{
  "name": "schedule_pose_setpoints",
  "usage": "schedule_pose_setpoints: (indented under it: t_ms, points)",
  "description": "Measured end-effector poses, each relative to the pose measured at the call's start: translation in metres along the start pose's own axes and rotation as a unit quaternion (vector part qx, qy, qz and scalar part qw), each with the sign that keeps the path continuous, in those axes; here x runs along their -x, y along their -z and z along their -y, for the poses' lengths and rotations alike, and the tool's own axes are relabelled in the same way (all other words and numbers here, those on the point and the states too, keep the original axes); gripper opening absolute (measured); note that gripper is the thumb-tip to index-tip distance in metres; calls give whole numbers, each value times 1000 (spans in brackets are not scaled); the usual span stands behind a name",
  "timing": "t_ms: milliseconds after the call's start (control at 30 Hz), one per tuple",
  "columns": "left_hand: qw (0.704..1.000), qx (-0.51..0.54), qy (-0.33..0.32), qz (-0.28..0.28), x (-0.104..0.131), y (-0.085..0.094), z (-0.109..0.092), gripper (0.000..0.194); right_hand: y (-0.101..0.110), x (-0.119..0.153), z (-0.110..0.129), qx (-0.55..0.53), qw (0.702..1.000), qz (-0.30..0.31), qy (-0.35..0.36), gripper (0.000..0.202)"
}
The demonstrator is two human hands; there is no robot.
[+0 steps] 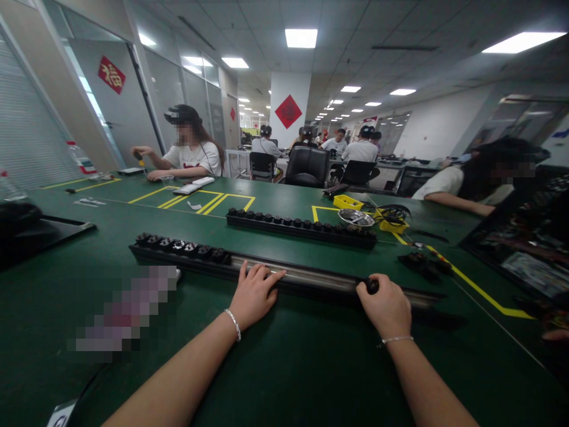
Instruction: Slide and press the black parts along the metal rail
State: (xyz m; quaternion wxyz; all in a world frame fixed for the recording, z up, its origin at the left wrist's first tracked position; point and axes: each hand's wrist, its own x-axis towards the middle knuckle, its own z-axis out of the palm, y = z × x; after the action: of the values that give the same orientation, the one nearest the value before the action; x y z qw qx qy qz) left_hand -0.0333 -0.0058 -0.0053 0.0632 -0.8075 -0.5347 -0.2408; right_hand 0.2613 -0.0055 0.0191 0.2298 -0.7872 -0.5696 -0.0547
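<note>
A long black rail (311, 277) with a bare metallic channel lies across the green table (302, 367). Several black parts (191, 248) sit in a row along its left end. My left hand (255, 293) rests on the rail's near side around its middle, fingers spread and holding nothing. Towards the rail's right part, my right hand (387, 303) has its thumb and fingers closed on a small black part (372, 286), at the channel. A second black rail (302, 228), with a full row of similar black parts, lies behind the first.
Behind the second rail are a metal bowl (356, 217) and yellow trays (348, 202). Loose black parts (424, 264) lie at the right. A blurred-out object (128, 308) is at the left. People sit at both sides.
</note>
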Motion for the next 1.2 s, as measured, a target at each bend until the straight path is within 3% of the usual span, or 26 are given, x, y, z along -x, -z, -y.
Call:
schedule_pose_setpoints:
  t_ms: [1200]
  points:
    - [1000, 5, -4, -1, 0, 0, 1, 48, 3, -3, -6, -2, 999, -7, -32, 44]
